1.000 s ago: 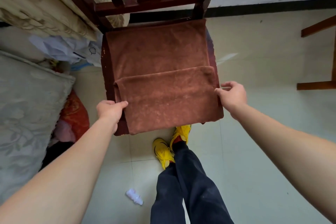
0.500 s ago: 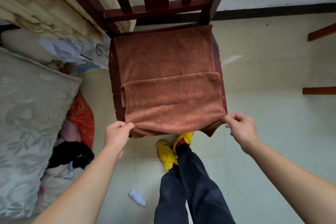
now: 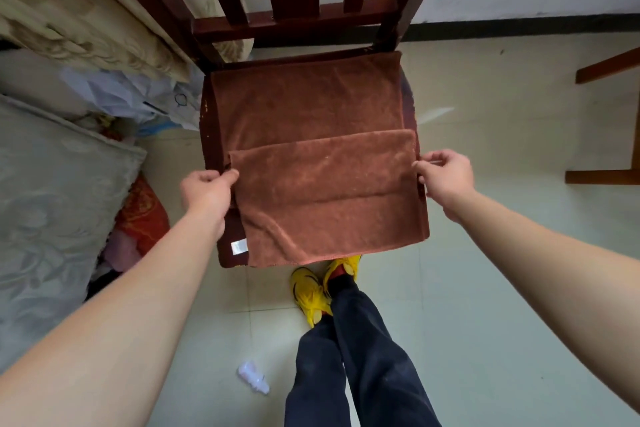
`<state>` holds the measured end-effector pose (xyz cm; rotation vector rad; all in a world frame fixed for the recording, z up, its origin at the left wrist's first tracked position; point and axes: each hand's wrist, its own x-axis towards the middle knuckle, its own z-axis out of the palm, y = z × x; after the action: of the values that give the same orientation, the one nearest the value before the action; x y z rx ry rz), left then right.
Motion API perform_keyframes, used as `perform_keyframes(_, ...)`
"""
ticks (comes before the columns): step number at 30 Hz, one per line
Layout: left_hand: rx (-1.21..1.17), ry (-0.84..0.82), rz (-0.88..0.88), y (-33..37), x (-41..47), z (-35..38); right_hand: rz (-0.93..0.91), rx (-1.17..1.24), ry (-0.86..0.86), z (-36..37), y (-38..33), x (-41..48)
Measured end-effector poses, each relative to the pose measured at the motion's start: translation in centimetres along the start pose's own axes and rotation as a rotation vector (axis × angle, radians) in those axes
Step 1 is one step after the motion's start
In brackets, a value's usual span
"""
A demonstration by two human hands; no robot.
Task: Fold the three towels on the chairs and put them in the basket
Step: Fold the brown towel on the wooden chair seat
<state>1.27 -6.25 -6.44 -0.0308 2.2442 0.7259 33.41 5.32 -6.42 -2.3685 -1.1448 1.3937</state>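
Towel (image 3: pixel 311 135): rust-brown terry cloth, matt, with a soft fuzzy nap.
Towel tag (image 3: pixel 239 247): small white patch, shiny.
Chair (image 3: pixel 294 24): dark red-brown wood, varnished, low gloss; pale worn specks on the seat edge.
Floor (image 3: pixel 502 288): pale tiles, smooth, with a faint sheen.
Cushion (image 3: pixel 52 201): grey-green woven cloth with a floral pattern and a slight lustre.
Trousers (image 3: pixel 363 357): dark cloth, matt.

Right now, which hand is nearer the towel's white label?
The left hand, pinching the towel at its left edge: the white label lies below it. The right hand pinches the opposite edge.
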Motion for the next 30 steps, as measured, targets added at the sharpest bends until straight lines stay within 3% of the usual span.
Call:
perform_keyframes(7, 0.292, -0.044, -0.277, -9.6, -5.3, -0.4, 0.199, -0.33, -0.063, -0.1, 7.9, -4.6)
perform_keyframes(10, 0.017, -0.01, -0.557, -10.8, -6.5, 0.0, 0.273, -0.215, -0.05, 0.8, 9.7, -4.9)
perform_keyframes(12, -0.187, -0.075, -0.644, -10.9, -6.6, 0.4, 0.326, -0.047, -0.044, 1.4, 10.2, -4.6)
perform_keyframes(20, -0.365, -0.05, -0.541, -10.5, -7.2, -1.4, 0.331, 0.172, 0.009, -0.5, 9.5, -7.1)
perform_keyframes(30, -0.519, -0.096, -0.429, -8.5, -16.7, -10.1, 0.267, 0.437, -0.045, -7.1, 5.9, -18.5)
